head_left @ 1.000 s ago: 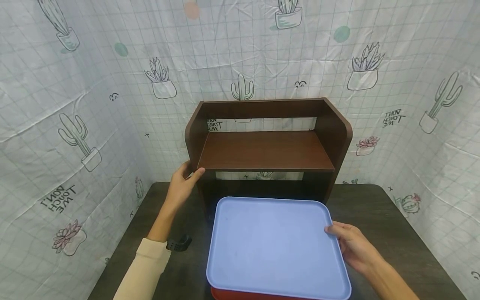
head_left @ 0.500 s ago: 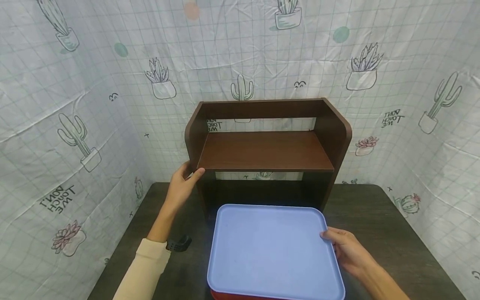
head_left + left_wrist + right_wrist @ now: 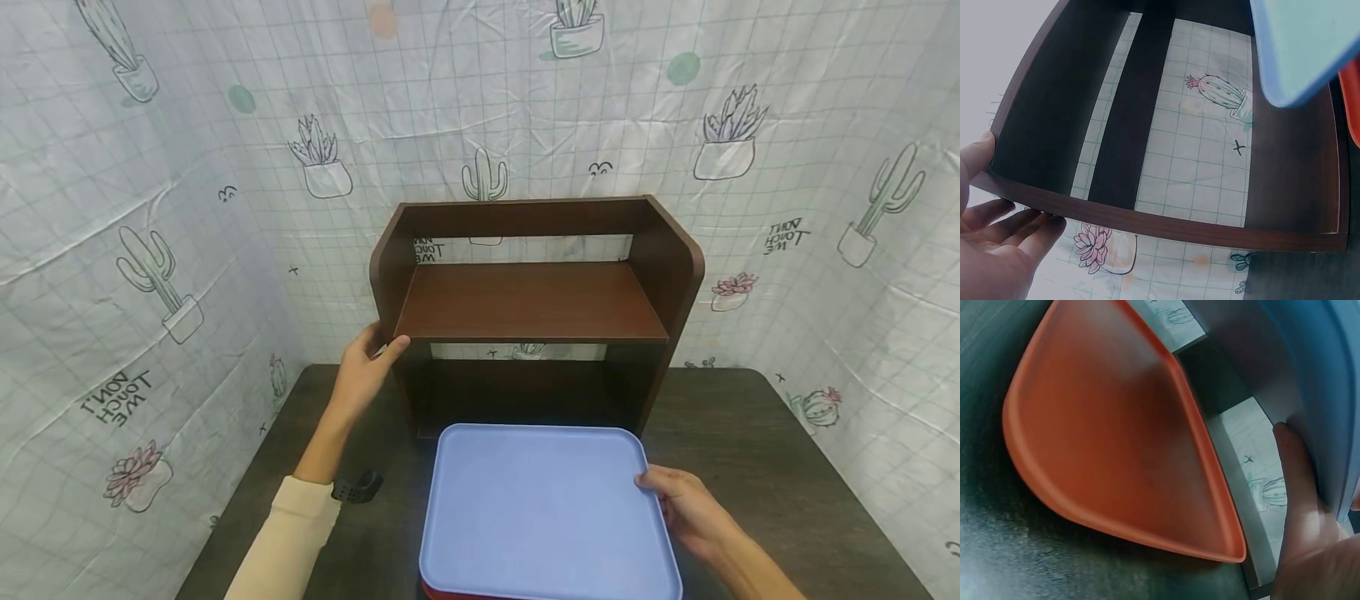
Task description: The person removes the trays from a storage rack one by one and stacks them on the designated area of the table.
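My left hand (image 3: 363,371) grips the left side panel of a dark brown two-tier shelf (image 3: 528,304), its thumb on the front edge and its fingers round the outer side. In my right hand (image 3: 693,508) the right rim of a light blue rectangular tray (image 3: 543,508) is pinched, thumb on top and fingers underneath. The blue tray is held flat in front of the shelf. Below it, a red-orange tray (image 3: 1116,437) lies on the table, with a gap between the two in the right wrist view. In the head view the blue tray covers most of the red-orange one.
The dark wooden table (image 3: 757,467) extends to both sides of the shelf. A dark strap or band (image 3: 358,487) shows at the left wrist. White cloth (image 3: 225,217) printed with cacti hangs round the back and both sides.
The blue tray and my right hand have moved down and slightly left, and the tray's far edge is farther from the shelf's middle board. My left hand has stayed on the shelf.
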